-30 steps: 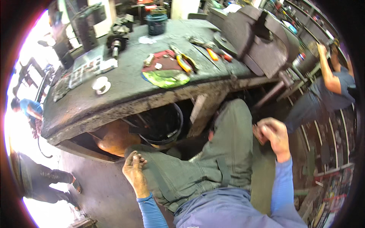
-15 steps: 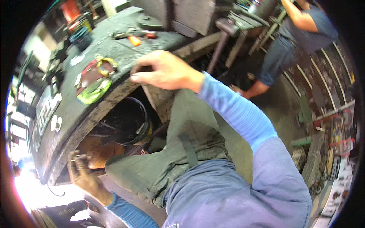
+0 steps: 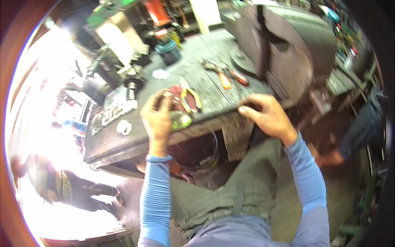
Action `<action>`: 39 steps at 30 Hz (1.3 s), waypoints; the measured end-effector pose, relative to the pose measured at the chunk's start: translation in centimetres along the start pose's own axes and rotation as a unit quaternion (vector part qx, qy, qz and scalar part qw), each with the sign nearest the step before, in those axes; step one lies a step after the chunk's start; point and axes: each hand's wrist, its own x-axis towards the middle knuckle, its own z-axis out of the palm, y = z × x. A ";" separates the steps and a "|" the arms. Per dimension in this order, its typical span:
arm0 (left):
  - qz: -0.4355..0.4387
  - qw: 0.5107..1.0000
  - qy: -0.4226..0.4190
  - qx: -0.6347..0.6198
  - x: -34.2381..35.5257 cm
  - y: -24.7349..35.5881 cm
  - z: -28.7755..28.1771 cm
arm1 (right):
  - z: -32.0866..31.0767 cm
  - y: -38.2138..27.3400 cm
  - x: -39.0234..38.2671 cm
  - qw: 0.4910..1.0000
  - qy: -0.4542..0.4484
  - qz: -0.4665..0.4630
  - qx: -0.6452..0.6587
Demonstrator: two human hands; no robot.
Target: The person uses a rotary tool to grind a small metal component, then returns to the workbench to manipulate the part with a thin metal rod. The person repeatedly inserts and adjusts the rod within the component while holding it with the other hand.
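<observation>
My left hand (image 3: 157, 120) is raised over the workbench (image 3: 144, 142), its fingers bent together around something too small to make out. Just right of its fingertips, yellow-handled pliers (image 3: 196, 101) lie on a dark red piece (image 3: 176, 91), with a bright yellow-green item (image 3: 183, 121) below them. My right hand (image 3: 269, 117) is at the bench's front edge, thumb and fingers curled toward each other; what they hold, if anything, cannot be seen. Beyond it lie a tool with orange handle (image 3: 225, 81), one with red handle (image 3: 240, 78) and a thin rod (image 3: 218, 87).
A blue-green tub (image 3: 168, 52) stands at the back of the bench. At left are a white ring-shaped roll (image 3: 124, 127) and a tray of small parts (image 3: 119, 111). A big dark metal housing (image 3: 292, 53) rises at right. Under the bench sits a black bucket (image 3: 201, 154). People stand at both sides.
The view has swung left. My left hand has risen from below the bench's edge to above its top, beside the yellow pliers. My right hand stays near the front edge, fingers still curled.
</observation>
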 end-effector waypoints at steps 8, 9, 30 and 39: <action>-0.049 0.995 0.044 -0.072 -0.9 -3.3 1.7 | 4.6 0.5 6.1 0.965 0.068 -0.084 -0.238; -0.041 0.993 0.043 -0.101 -0.8 -3.4 1.4 | 5.1 0.7 6.8 0.952 0.054 -0.068 -0.293; -0.034 0.996 -0.053 -0.064 -2.9 -1.7 -1.7 | 6.8 -2.1 7.7 0.955 0.019 0.158 0.250; -0.072 0.992 -0.038 -0.101 -3.7 -1.7 -2.9 | 16.7 -3.1 6.2 0.892 0.088 -0.003 0.443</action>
